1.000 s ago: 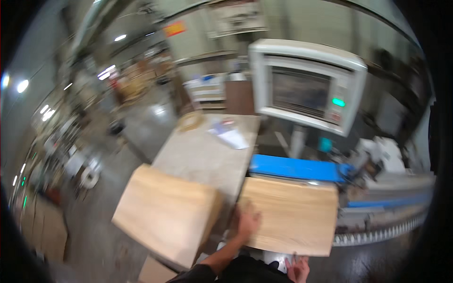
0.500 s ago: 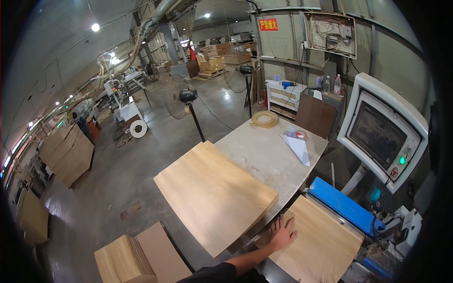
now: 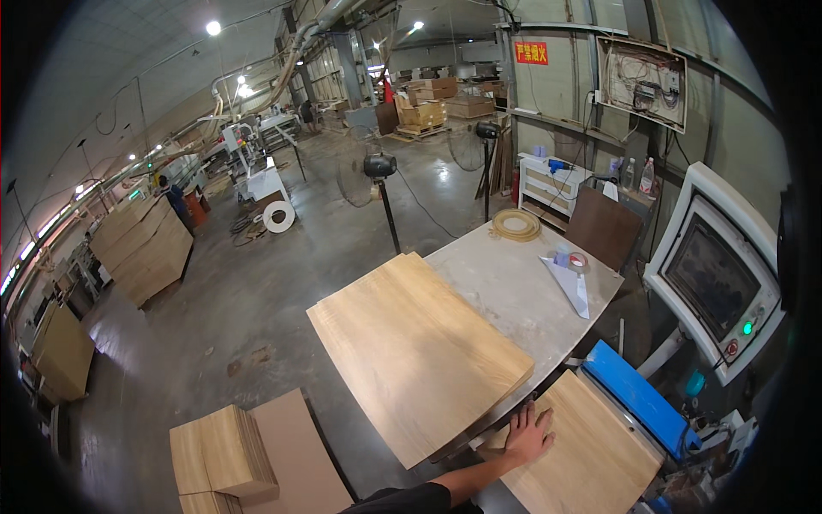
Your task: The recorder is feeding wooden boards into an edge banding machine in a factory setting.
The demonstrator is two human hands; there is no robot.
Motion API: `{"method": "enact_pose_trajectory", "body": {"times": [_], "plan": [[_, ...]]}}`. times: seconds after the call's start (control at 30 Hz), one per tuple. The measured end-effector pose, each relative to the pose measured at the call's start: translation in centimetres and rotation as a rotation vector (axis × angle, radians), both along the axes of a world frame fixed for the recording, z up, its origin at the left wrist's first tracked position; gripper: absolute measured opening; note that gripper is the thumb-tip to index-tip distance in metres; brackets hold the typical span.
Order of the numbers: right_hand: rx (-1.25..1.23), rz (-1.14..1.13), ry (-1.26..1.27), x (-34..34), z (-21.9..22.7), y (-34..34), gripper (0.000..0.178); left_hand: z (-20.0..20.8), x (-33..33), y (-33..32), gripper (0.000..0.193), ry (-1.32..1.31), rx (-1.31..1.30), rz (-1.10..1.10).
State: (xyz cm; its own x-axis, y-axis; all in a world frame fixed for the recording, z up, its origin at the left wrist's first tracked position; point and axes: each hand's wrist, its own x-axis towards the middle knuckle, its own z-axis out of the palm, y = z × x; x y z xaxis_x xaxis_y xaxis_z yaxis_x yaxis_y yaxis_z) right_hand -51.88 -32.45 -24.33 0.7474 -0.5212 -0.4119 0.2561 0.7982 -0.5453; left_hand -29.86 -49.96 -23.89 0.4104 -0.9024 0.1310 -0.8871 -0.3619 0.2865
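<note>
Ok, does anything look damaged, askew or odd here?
The electrical box on the wall at upper right stands uncovered, its tangled wires exposed. Left of the wood-grain panel stack, a brownish patch marks the floor; whether stain or damage, I cannot tell.

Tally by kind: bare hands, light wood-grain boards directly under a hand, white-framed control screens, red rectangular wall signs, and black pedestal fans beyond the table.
Bare left hand: 1
Light wood-grain board: 1
White-framed control screen: 1
Red rectangular wall sign: 1
Black pedestal fans: 2
Total: 6
</note>
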Motion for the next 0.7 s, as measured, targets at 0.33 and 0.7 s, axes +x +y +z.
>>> {"method": "enact_pose_trajectory", "body": {"times": [0.33, 0.7], "plan": [[-0.049, -0.645, 0.038, -0.8, -6.1, 0.3, 0.049, -5.4, 4.6, -1.9, 0.055, 0.121, 0.211, -0.670], [-0.133, -0.995, -0.168, -4.5, -3.2, 2.5, 0.049, 4.6, -2.0, 1.4, 0.047, -0.244, -0.420, -0.444]]}}
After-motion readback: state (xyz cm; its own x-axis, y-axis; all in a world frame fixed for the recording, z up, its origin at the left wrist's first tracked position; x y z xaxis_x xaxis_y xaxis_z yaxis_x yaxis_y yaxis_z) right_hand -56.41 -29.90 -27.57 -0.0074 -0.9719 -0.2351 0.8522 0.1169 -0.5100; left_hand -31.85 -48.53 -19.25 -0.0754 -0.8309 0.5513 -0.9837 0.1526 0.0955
